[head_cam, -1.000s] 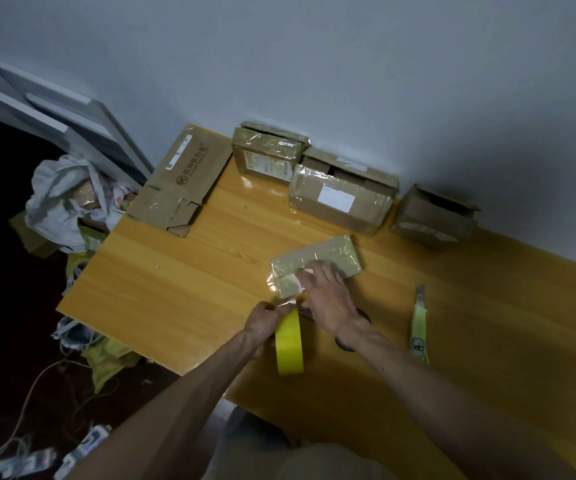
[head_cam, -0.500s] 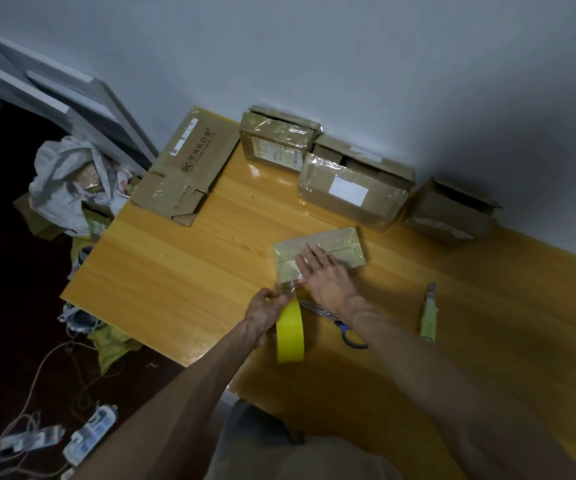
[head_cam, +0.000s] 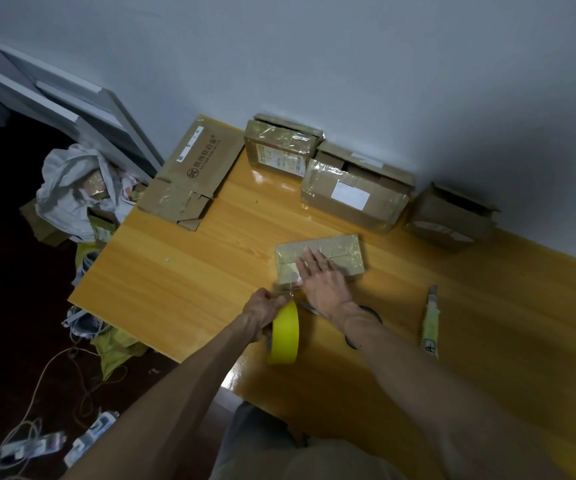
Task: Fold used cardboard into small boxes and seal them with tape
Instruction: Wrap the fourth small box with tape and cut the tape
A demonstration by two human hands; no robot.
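Observation:
A small flat cardboard box (head_cam: 335, 252), wrapped in shiny clear tape, lies in the middle of the wooden table (head_cam: 182, 282). My right hand (head_cam: 321, 280) presses flat on its near left part with fingers straight. My left hand (head_cam: 262, 311) grips the yellow-cored tape roll (head_cam: 285, 334), which stands on edge just in front of the box. A clear strip of tape runs from the roll to the box's near edge.
Scissors (head_cam: 362, 317) lie partly under my right forearm. A yellow utility knife (head_cam: 430, 323) lies to the right. A flattened carton (head_cam: 193, 171), two taped boxes (head_cam: 352, 195) and an open box (head_cam: 449, 216) line the wall. Bags and cables litter the floor at left.
My right hand has slid a little along the box top toward its left end. The left hand keeps the roll in the same spot by the box. The camera view has shifted slightly.

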